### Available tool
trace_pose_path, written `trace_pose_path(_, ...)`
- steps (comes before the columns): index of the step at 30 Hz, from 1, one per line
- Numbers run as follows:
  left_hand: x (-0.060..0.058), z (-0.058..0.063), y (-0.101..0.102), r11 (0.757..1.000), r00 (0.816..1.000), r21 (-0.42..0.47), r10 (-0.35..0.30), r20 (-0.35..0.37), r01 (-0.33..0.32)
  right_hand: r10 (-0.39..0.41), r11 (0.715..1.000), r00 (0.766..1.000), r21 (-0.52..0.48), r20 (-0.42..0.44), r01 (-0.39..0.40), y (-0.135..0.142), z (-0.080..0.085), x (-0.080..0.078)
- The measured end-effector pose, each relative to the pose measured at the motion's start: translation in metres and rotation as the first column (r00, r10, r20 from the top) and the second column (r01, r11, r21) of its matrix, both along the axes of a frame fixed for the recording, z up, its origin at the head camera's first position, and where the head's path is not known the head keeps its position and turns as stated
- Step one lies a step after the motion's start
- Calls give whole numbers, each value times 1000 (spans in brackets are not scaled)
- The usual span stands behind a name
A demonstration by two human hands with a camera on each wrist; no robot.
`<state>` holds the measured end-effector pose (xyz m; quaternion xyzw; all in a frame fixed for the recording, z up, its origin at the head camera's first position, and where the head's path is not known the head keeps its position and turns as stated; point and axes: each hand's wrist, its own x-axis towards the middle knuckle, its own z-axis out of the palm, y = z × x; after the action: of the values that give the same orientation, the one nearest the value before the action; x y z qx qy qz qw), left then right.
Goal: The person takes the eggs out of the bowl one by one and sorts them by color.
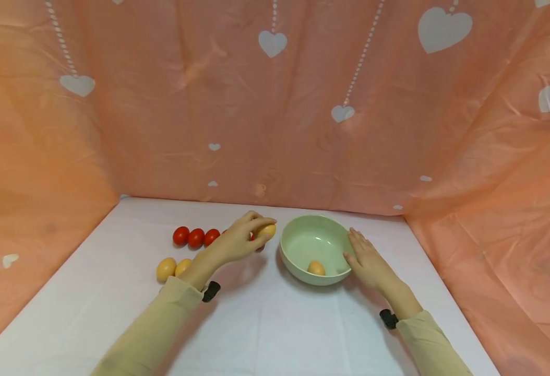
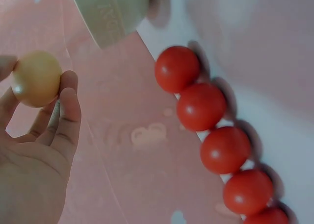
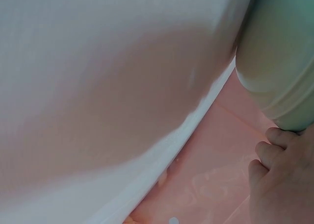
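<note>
My left hand (image 1: 237, 239) pinches a yellowish egg (image 1: 268, 230) between thumb and fingertips, raised just left of a light green bowl (image 1: 322, 280). In the left wrist view the egg (image 2: 37, 78) shows smooth and rounded at the fingertips. Against the bowl's right side rests my right hand (image 1: 371, 263), its fingers stretched along the rim and outer wall. Another egg (image 1: 316, 268) lies inside the bowl, near its front wall. The right wrist view catches the knuckles of that hand (image 3: 284, 180) beside the bowl's wall (image 3: 279, 62).
A row of several red tomatoes (image 1: 196, 238) runs behind the left forearm, which partly covers it. Two more eggs (image 1: 166, 269) lie left of that forearm, one partly hidden by it. Orange curtains with white hearts (image 1: 272, 44) enclose the white table (image 1: 284, 329).
</note>
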<state>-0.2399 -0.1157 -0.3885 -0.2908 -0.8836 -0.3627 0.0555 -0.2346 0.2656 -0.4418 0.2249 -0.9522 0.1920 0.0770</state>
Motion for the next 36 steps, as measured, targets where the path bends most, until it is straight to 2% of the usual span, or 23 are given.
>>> trace_pose_path(2,3,0,-7,1000,999,-9,18,-28,-18,3,1000,1000,1,-2,-3,0,0,0)
trace_pose_path(6,9,-1,-21,999,999,-23,38,-37,-39,8,1000,1000,2,-8,-8,-1,-1,-1)
trace_pose_path(16,24,-2,-55,997,998,-60,37,-48,-40,4,1000,1000,14,6,-4,-1,2,-1)
trace_pose_path(21,32,-3,-71,992,997,-110,52,-64,-59,3,1000,1000,9,6,-3,-2,3,1)
trace_pose_path(29,40,-6,-92,968,988,-204,131,-75,-144,-3,1000,1000,9,5,3,-1,2,1)
trace_pose_path(36,45,-12,-106,932,978,-304,170,-117,-198,-3,1000,1000,15,6,3,-1,2,0)
